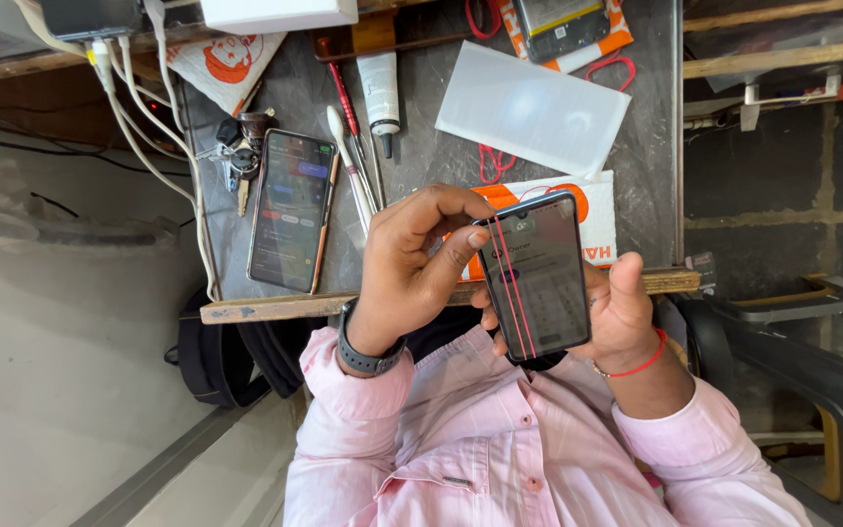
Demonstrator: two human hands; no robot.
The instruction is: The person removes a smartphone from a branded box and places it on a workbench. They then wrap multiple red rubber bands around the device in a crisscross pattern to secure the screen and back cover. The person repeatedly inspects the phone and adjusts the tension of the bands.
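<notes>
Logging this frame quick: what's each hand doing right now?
Left hand: fingers curled, thumb on the phone screen's top corner.
Right hand: closed around the phone, holding it.
</notes>
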